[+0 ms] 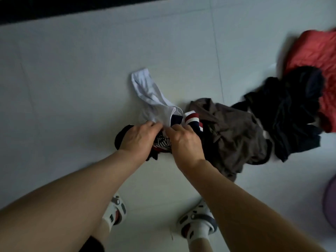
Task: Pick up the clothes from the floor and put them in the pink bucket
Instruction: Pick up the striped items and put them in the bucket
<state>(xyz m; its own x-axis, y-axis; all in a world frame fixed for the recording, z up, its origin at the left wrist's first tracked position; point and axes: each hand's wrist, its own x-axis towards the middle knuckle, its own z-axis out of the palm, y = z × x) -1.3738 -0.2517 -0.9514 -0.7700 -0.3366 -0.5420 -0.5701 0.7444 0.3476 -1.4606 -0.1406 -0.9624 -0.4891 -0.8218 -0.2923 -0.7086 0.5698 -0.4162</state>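
Floor (63, 91): pale tiles with thin joints; a dark strip runs along the top-left edge.
Left foot (115, 210): white sock in a light strapped sandal, standing on the floor.
Dark garment (121, 138): bunched on the floor, partly under the left hand.
Left hand (139, 139): fingers curled and closed on the near end of the white garment, beside the right hand.
White garment (151, 95): far end spread on the floor, near end gathered up between the two hands.
Right hand (185, 142): fingers curled tight on the same gathered white cloth, knuckles uppermost.
Striped garment (190, 118): navy with red and white bands, just beyond the right hand and touching the white garment.
Right foot (198, 220): matching sock and sandal.
Brown garment (234, 137): crumpled on the floor, touching the striped garment.
Black garment (291, 110): heaped on the floor, overlapping the brown garment's far side.
Red garment (316, 57): on the floor at the far right, partly under the black one.
Pink bucket (331, 200): only a blurred sliver at the right edge, well apart from both hands.
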